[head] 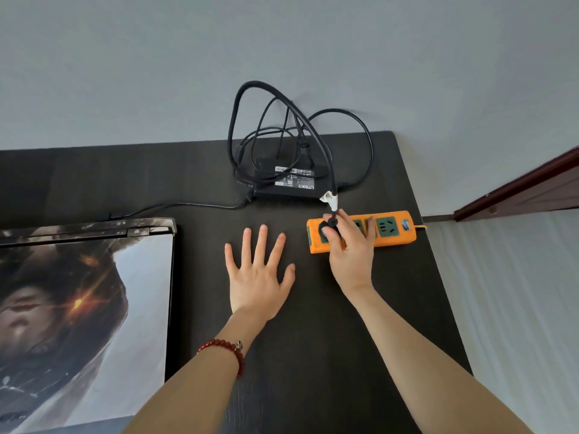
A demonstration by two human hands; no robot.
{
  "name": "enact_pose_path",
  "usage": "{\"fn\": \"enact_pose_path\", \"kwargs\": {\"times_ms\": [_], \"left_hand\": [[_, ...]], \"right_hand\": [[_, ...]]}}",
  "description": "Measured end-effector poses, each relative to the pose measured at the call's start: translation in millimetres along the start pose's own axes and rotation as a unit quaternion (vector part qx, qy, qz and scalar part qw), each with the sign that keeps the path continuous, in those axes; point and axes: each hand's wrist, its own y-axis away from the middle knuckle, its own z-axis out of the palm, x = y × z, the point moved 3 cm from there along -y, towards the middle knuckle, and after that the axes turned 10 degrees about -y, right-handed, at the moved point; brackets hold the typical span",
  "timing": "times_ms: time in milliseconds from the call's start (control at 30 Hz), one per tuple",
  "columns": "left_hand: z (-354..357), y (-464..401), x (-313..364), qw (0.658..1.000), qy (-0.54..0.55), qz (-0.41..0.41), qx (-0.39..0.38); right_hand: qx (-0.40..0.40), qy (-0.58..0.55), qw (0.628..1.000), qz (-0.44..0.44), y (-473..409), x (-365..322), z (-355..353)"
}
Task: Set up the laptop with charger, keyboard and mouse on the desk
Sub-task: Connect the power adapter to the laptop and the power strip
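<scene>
A shut laptop (84, 308) with a printed picture on its lid lies at the left of the dark desk (313, 355). The black charger brick (286, 184) sits at the back with looped cables (282, 120), and one thin cable runs from it to the laptop's rear. My right hand (349, 249) pinches the charger's black plug (329, 228) at the left socket of the orange power strip (394, 228). My left hand (258, 274) lies flat on the desk with its fingers spread, left of the strip. No keyboard or mouse is in view.
A grey wall stands behind the desk. The desk's right edge runs down past the power strip, with a pale floor and a dark red door frame (517, 189) beyond it.
</scene>
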Motion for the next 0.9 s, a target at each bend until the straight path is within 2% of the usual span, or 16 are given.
{"fn": "enact_pose_path", "kwargs": {"times_ms": [667,833,900], "left_hand": [[6,-3,2,1.000,-0.005,-0.013,0.024],[2,3,-1,1.000,0.014,0.008,-0.009],[-6,18,-5,0.996,0.079,0.018,-0.032]], "right_hand": [[0.027,0.030,0.999,0.013,6,7,5],[-0.021,0.106,0.993,0.039,20,-3,7],[-0.052,0.126,0.989,0.063,41,-11,5]]}}
